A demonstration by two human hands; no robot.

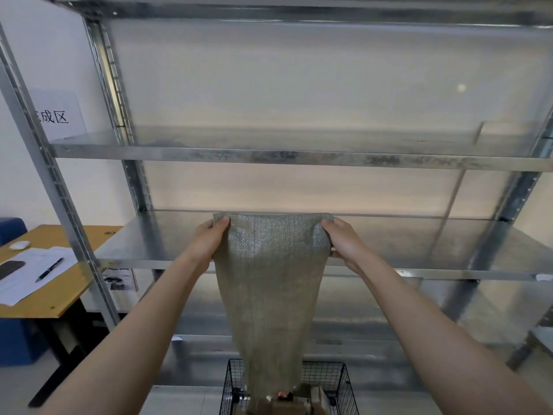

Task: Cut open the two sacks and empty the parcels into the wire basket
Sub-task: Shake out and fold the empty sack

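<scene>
Hands are holding a grey-green woven plastic sack (270,283) upside down by its closed end, in front of the galvanised steel shelving unit (299,157). Left hand (209,239) is pinching one upper corner with fingers closed on the weave; right hand (344,242) is gripping the opposite corner likewise. Sack is hanging taut, its open mouth reaching into the black wire basket (344,384) below the shelving. Brown cardboard parcels (302,401) are lying inside that basket, beneath the mouth.

Bare forearms, no sleeves, ringless hands (275,244)
</scene>
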